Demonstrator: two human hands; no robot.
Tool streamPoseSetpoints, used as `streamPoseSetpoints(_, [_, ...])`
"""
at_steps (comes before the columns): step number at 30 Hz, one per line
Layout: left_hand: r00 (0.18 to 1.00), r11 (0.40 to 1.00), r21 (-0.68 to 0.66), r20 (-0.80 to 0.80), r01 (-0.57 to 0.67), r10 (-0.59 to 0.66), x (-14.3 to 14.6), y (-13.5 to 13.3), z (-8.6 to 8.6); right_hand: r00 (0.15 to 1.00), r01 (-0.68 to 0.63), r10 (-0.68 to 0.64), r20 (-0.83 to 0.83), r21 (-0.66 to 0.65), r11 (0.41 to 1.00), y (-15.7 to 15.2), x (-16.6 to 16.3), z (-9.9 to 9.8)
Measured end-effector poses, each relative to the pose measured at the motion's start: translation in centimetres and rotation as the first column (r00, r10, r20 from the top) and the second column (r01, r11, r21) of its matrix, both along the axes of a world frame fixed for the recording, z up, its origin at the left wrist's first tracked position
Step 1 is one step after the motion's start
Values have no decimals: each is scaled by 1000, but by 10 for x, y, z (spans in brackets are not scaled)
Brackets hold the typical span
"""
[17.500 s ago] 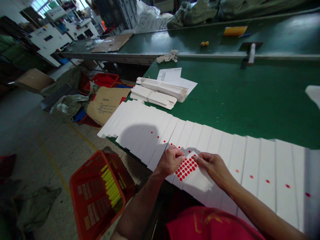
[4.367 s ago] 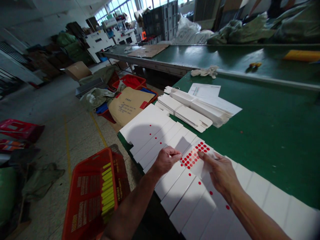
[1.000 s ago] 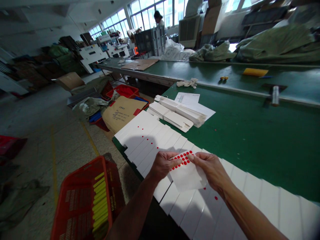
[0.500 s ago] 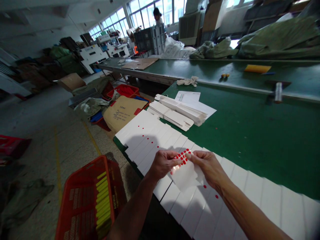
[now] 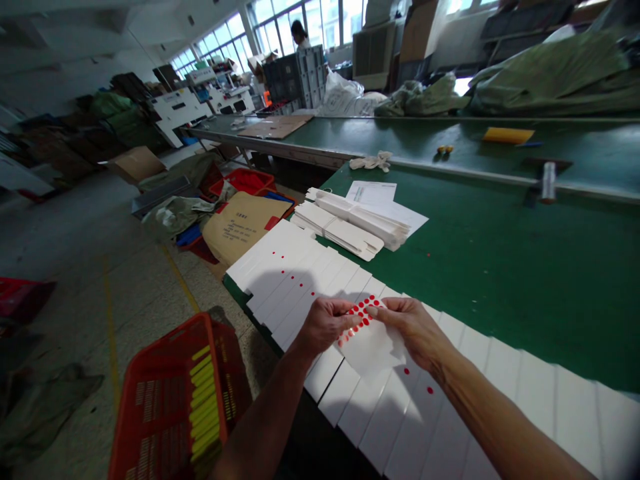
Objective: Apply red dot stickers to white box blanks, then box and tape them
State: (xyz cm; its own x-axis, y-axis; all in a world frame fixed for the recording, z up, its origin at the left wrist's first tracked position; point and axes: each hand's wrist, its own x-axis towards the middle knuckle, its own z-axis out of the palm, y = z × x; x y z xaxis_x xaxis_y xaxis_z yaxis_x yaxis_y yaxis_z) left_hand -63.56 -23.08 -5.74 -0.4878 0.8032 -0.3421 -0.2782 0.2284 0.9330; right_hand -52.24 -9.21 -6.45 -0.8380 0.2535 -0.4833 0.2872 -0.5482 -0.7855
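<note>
Your left hand [image 5: 325, 323] and your right hand [image 5: 413, 328] both hold the sticker sheet [image 5: 370, 337] just above the row of white cards [image 5: 300, 283] on the green tabletop [image 5: 500, 267]. Your left fingers [image 5: 350, 319] are pinched shut on the left edge of the sheet. Your right fingers [image 5: 376, 311] are closed on its top edge, right by the red dots [image 5: 361, 311]. I cannot tell if they already grip one dot.

A second ago your right fingers sat a bit to the right of the dots. Now they have slid onto them, and your two hands nearly touch. That looks like you are picking off the next dot.

A few seconds back, the sheet lay flat on the cards and your right hand pressed down on it. Now you have lifted it up toward you. Much earlier, the sheet showed many more dots, in full rows. Now only a small bunch is left at the top. More cards at the left end have a dot now too.

The card stack [image 5: 350, 223] and the paper [image 5: 373, 192] lie further up the tabletop, well apart from your hands. The red basket [image 5: 175, 400] sits on the floor to your left.
</note>
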Motion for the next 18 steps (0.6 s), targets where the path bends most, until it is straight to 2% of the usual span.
streamPoseSetpoints(5, [1000, 999, 16, 5, 30, -30, 0, 6, 4, 999, -19, 18, -39, -11, 1000, 3, 1, -4])
streamPoseSetpoints(11, [999, 999, 36, -7, 32, -31, 0, 6, 1, 1000, -3, 6, -29, 82, 997, 2, -1, 1])
streamPoseSetpoints(13, [993, 1000, 10, -118, -17, 18, -3, 7, 0, 999, -13, 18, -41, 112, 994, 1, -1, 4])
streamPoseSetpoints(15, [951, 995, -1, -296, -95, 91, -7, 10, 0, 998, -27, 35, -61, 131, 991, 0, -2, 6])
streamPoseSetpoints(18, [888, 995, 12, -452, -95, 90, -10, 16, 0, 997, -47, 56, -60, 143, 989, -2, -3, 7])
